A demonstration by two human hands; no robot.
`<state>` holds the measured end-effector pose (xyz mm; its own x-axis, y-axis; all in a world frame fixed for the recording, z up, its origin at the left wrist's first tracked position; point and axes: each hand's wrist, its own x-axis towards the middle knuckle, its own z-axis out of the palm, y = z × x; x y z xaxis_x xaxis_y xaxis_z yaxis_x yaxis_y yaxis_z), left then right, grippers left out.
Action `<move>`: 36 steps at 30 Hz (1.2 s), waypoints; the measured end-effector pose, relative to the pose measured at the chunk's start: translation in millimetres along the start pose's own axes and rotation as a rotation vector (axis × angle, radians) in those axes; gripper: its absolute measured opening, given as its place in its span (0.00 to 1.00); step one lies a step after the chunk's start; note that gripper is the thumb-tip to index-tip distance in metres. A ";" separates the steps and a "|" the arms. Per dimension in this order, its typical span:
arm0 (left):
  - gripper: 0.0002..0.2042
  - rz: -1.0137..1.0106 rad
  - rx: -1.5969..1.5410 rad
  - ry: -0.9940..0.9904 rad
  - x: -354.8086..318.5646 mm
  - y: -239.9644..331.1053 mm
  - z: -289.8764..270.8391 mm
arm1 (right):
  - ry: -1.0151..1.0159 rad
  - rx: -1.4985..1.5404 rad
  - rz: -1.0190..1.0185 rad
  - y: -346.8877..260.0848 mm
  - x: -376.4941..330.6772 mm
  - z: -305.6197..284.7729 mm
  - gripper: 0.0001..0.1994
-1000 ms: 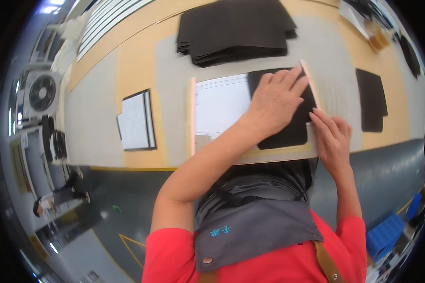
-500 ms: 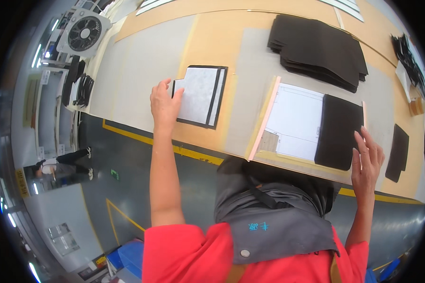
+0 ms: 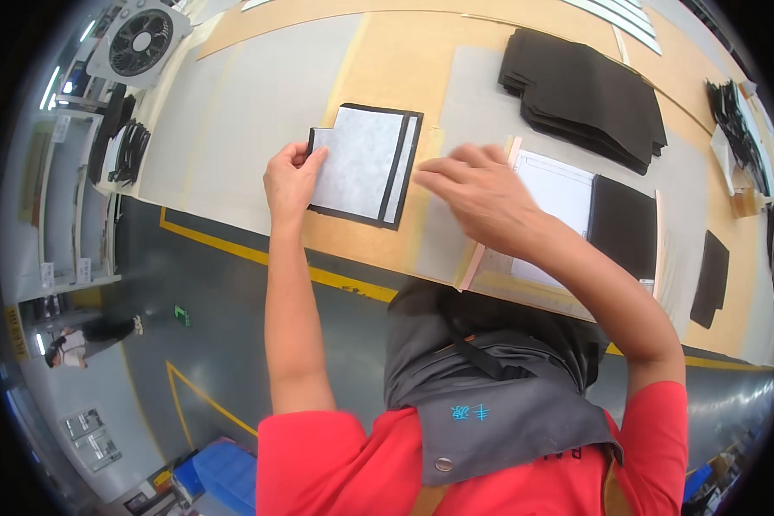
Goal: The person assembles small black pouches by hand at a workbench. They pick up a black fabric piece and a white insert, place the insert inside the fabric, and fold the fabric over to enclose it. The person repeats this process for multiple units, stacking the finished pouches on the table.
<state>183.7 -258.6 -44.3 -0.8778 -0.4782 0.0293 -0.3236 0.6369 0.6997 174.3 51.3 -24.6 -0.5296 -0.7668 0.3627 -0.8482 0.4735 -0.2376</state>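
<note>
A pale, notched flat panel (image 3: 361,163) with black edging and a black strip near its right side lies on the table. My left hand (image 3: 291,179) pinches its left edge by the notch, thumb on top. My right hand (image 3: 482,189) hovers just right of the panel, apart from it; motion smears its bent fingers. Beneath my right forearm is a drawn white sheet (image 3: 555,193) between two pale pink strips. A black piece (image 3: 621,225) covers the sheet's right part, partly hidden by my arm.
A stack of black cut pieces (image 3: 585,99) lies at the back right. A single black piece (image 3: 710,279) is near the right front edge, with more dark pieces (image 3: 735,138) beyond. A box fan (image 3: 141,41) stands at the far left. One person (image 3: 82,344) is in the left background.
My right hand has left the black piece on the sheet and swung left toward the edged panel. My left hand has closed on the panel's left edge.
</note>
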 end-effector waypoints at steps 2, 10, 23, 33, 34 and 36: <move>0.15 0.024 0.013 0.012 4.1 -10.0 2.2 | -0.013 0.008 -0.025 -1.9 15.5 24.9 0.15; 0.13 0.099 -0.200 0.236 -15.3 -17.4 -40.3 | 0.099 -0.074 -0.082 -6.6 21.6 46.1 0.02; 0.09 0.429 -0.220 0.422 -85.9 107.0 -115.4 | 0.422 0.275 0.204 -8.0 25.9 -9.6 0.15; 0.04 0.577 -0.339 0.181 -121.2 171.7 -73.5 | -0.023 1.580 0.653 -1.4 -48.8 -62.1 0.30; 0.03 0.685 -0.324 0.171 -129.0 178.4 -68.9 | -0.112 1.757 0.701 -8.9 -51.2 -64.7 0.44; 0.06 1.062 -0.242 0.039 -129.9 184.0 -68.4 | -0.175 2.265 0.705 -17.8 -61.9 -63.3 0.50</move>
<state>262.4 -120.6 129.5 -0.6550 0.2242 0.7216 0.6750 0.6027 0.4255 221.5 117.8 14.2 -0.5103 -0.8366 -0.1994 0.7840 -0.3572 -0.5078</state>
